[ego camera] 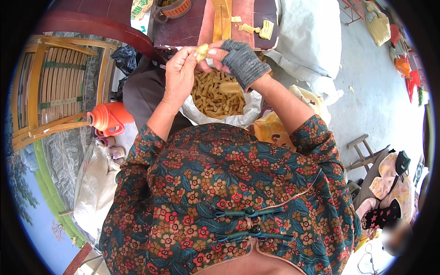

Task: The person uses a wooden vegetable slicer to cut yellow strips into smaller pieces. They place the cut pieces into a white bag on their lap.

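Note:
Between the thumb and fingers of my left hand [181, 70] is a small folded pale yellow strip [201, 52]. My right hand [242, 62], in a grey knitted fingerless glove, has its fingertips at the strip's right side; whether they pinch it is unclear. Below both hands stands a white sack [253, 110], its mouth folded open. Many small tan pieces, knotted or twisted in look, fill it [215, 99]. One blurred piece [230, 87] shows over the pile. Beyond my hands, a wooden stand with a thin upright blade or slot [222, 20] rests on a padded bench [178, 32].
Loose yellow strips [266, 30] lie on the bench by a brown cup [173, 8]. White sheeting [306, 41] hangs at its right. On my left are an orange thermos flask [111, 118] and a wooden slatted frame [63, 79]. A person [385, 199] sits at lower right, near a wooden stool [366, 151].

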A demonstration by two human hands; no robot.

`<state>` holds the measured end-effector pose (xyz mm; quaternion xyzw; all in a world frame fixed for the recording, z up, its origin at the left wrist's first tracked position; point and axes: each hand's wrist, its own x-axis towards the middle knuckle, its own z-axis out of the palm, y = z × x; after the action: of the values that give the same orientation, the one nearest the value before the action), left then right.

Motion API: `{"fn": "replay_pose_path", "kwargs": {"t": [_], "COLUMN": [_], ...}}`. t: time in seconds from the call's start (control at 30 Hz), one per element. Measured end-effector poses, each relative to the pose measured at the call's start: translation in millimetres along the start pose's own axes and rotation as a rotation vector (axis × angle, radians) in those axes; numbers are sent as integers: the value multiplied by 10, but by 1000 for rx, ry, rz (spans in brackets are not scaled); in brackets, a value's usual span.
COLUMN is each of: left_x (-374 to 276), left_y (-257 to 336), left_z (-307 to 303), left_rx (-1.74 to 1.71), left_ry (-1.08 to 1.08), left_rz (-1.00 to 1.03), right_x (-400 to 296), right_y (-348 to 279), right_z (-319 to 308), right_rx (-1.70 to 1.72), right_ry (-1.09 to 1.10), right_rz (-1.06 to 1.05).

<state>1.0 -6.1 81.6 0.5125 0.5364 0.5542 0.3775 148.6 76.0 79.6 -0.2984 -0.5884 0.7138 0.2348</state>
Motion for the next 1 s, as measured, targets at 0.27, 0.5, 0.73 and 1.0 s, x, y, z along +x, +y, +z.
{"fn": "replay_pose_path", "kwargs": {"t": [0.27, 0.5, 0.73, 1.0], "left_x": [88, 151, 40, 8], "left_y": [75, 323, 314, -31], "left_z": [46, -196, -126, -166], "left_rx": [-65, 32, 821, 1088], "left_ry": [25, -8, -3, -159], "left_rz": [-23, 78, 313, 337], "right_x": [10, 89, -16, 80], "right_y": [19, -36, -70, 125], "right_z": [-48, -319, -57, 48], "right_rx": [320, 474, 111, -452], "right_ry": [95, 60, -78, -256], "right_rz": [15, -10, 142, -12]}}
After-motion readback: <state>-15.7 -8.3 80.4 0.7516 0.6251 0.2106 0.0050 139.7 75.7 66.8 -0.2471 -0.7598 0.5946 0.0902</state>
